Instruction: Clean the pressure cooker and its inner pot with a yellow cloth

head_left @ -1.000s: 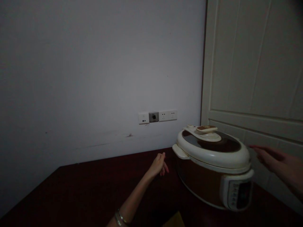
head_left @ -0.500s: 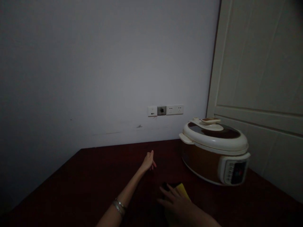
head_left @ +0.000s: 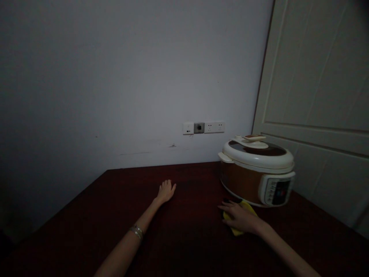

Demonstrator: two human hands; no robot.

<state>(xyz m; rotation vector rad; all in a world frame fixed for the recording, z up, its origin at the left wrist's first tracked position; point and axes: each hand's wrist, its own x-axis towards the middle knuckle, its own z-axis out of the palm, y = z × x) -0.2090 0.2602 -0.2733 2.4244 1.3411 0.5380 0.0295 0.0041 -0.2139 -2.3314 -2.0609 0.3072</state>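
My left hand (head_left: 165, 191) lies flat on the dark red-brown table (head_left: 184, 238), fingers stretched out, holding nothing; a metal bracelet sits on that wrist. My right hand (head_left: 240, 217) presses flat on a yellow cloth (head_left: 248, 207) spread on the table, fingers extended over it. Just beyond the cloth stands a white and brown electric cooker (head_left: 256, 169) with its lid closed and a control panel facing the front right.
A grey wall rises behind the table, with a strip of sockets (head_left: 203, 127) above the table's far edge. A pale panelled door (head_left: 317, 96) stands at the right, close behind the cooker. The room is dim.
My right hand left the cooker's side, came down onto the yellow cloth and slid with it toward the cooker's base. My left hand lowered flat onto the table. The view pulled back.
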